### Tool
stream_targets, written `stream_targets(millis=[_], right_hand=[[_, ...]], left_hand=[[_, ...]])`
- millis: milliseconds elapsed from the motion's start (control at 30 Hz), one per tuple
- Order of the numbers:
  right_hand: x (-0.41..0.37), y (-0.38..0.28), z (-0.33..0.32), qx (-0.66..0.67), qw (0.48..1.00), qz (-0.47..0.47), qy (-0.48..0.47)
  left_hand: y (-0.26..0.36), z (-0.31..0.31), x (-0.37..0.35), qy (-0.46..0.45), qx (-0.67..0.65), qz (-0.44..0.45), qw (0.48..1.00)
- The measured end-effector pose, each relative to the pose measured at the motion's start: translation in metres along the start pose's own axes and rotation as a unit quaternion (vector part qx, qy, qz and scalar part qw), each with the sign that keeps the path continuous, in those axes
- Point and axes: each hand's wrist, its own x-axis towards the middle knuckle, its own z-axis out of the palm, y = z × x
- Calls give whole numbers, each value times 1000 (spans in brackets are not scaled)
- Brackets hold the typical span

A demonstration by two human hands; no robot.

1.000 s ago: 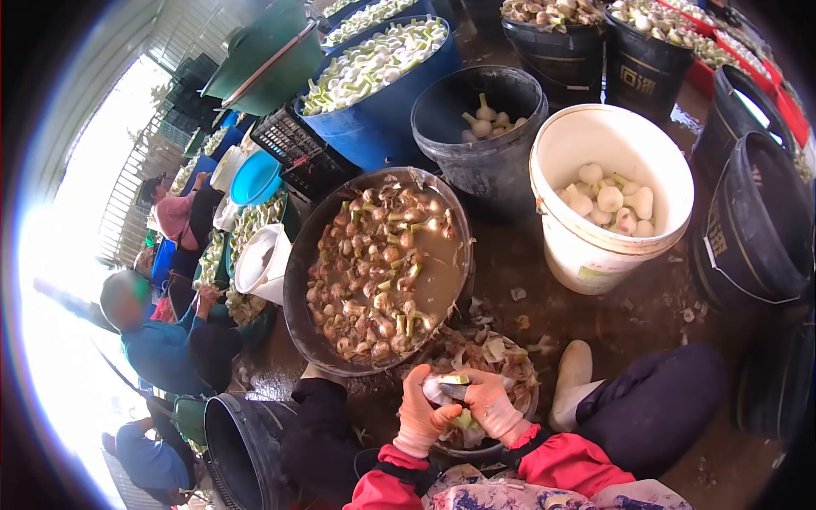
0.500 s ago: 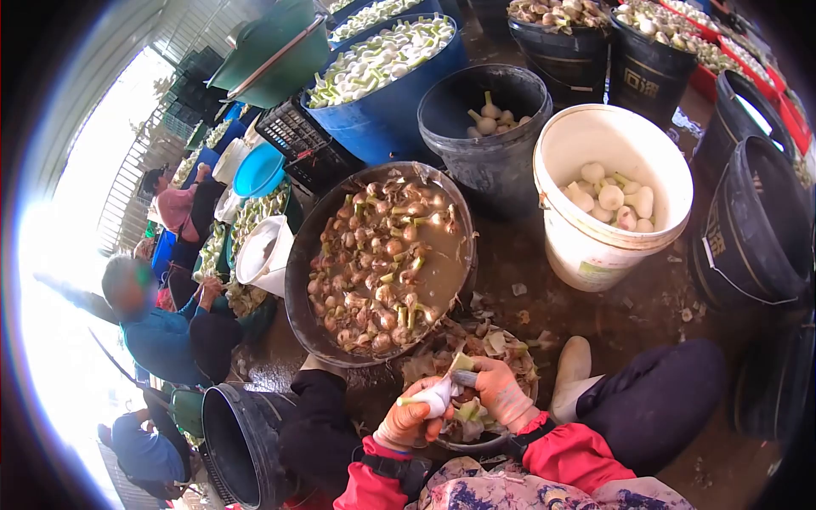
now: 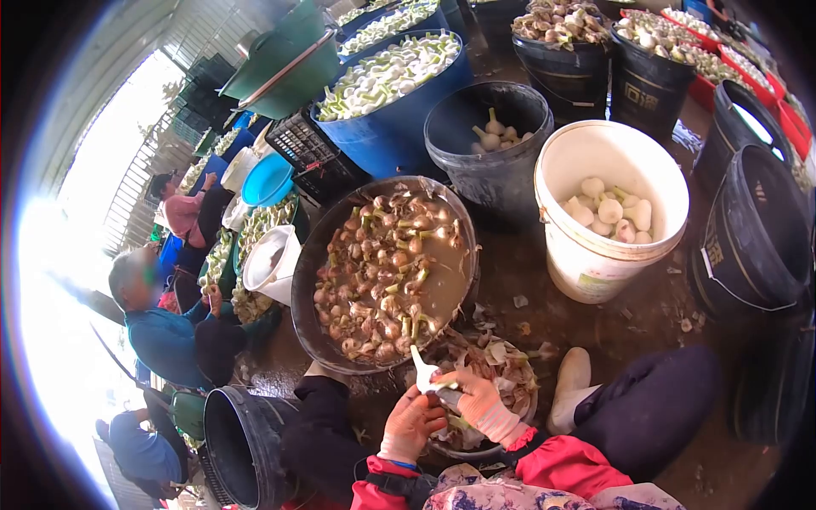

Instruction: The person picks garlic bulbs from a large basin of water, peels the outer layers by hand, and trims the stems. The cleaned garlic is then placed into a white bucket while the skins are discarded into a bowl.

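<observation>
A peeled white garlic bulb [image 3: 427,374] with its stem pointing up is held between my two gloved hands. My left hand [image 3: 410,423], in an orange and white glove, has its fingers closed around the lower side of the bulb. From the right, my right hand [image 3: 480,406] pinches the same bulb; a grey patch shows near its thumb, and I cannot make out what it is. Below them sits a basin of garlic peelings [image 3: 501,382]. Just beyond, a wide dark tub [image 3: 299,293] holds unpeeled garlic bulbs [image 3: 374,272] in brown water.
A white bucket [image 3: 586,272] with peeled bulbs stands ahead right, beside a black bucket [image 3: 476,183] with a few more. Blue tubs [image 3: 382,140] of garlic are farther back. An empty black bucket [image 3: 229,442] lies tilted at left. A co-worker [image 3: 161,331] sits at left.
The garlic bulb has turned from lying sideways to stem up. The greenish strip at my right hand's fingers is gone from view. The scene has shifted slightly downward.
</observation>
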Motion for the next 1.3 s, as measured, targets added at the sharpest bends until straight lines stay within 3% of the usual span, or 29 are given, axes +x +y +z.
stream_targets(millis=[33,133,200,267,300,333,367,400,467,533,600,633,667,700,733,767,800,867,933,1000,1067,1133,1200,1267,1300], right_hand=[[-2,4,0,-42,998,-8,-42],[-5,-7,10,-108,985,-87,-105],[-5,-13,13,-168,949,-208,-166],[-6,-15,10,-184,949,-202,-159],[-7,-28,9,-94,988,-55,-107],[-7,-35,8,-1,994,95,-51],[-5,-34,6,98,992,77,-21],[-4,-35,6,98,992,80,-21],[-1,-39,5,318,946,41,42],[12,-13,-23,289,952,-38,93],[17,-24,-40,35,982,-117,144],[16,-31,-38,331,936,-31,118],[17,-25,-39,331,936,-31,118],[18,-14,-40,74,992,37,96],[17,-6,-41,-188,974,103,68],[15,-4,-31,-326,944,37,48],[8,-1,-25,-307,951,10,20],[4,1,-23,-378,924,51,-4],[11,17,-34,-340,940,2,-11],[23,56,-51,-152,981,14,119],[32,55,-65,-147,974,-52,167],[39,65,-83,-123,957,-95,245],[46,74,-101,-48,948,-90,303],[50,81,-117,-62,924,-89,367],[51,84,-126,-74,914,-77,392]], left_hand=[[2,8,-1,91,-29,-53,994],[-3,0,15,117,-119,-7,986],[6,-6,19,140,-71,-23,987],[5,-32,34,102,56,-35,993],[9,-21,34,219,59,4,974],[16,-12,26,209,52,0,977],[12,-13,28,182,12,25,983],[8,-15,29,155,-29,49,986],[0,-18,24,169,-89,73,979],[-6,-25,20,179,-148,94,968],[-4,-37,15,107,-238,51,964],[-3,-37,13,106,-238,51,964],[2,-32,8,110,-232,53,965],[4,-29,5,113,-227,55,966],[4,-33,4,113,-227,55,966],[3,-37,3,68,-236,55,968],[2,-40,3,24,-245,56,968],[0,-42,3,18,-250,67,966],[3,-52,-2,10,-262,108,959],[21,-55,-16,38,-267,157,950],[47,-64,-38,17,-280,244,928],[78,-72,-70,53,-295,339,892],[106,-91,-97,99,-291,455,836],[126,-136,-111,148,-297,581,744],[137,-142,-119,172,-340,596,707]])
